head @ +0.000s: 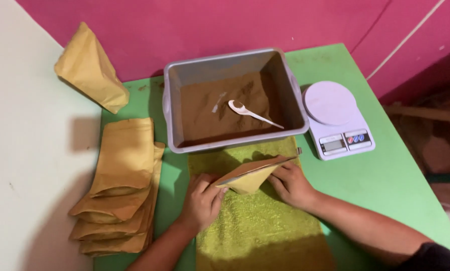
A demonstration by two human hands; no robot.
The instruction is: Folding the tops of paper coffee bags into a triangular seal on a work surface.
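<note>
both hands grip a tan pouch on green towel.

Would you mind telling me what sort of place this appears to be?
Probably a small hand-packing station, perhaps in a home workshop. A grey tub of brown powder with a spoon, a kitchen scale and a stack of paper pouches sit on a green table; both hands hold one pouch.
</note>
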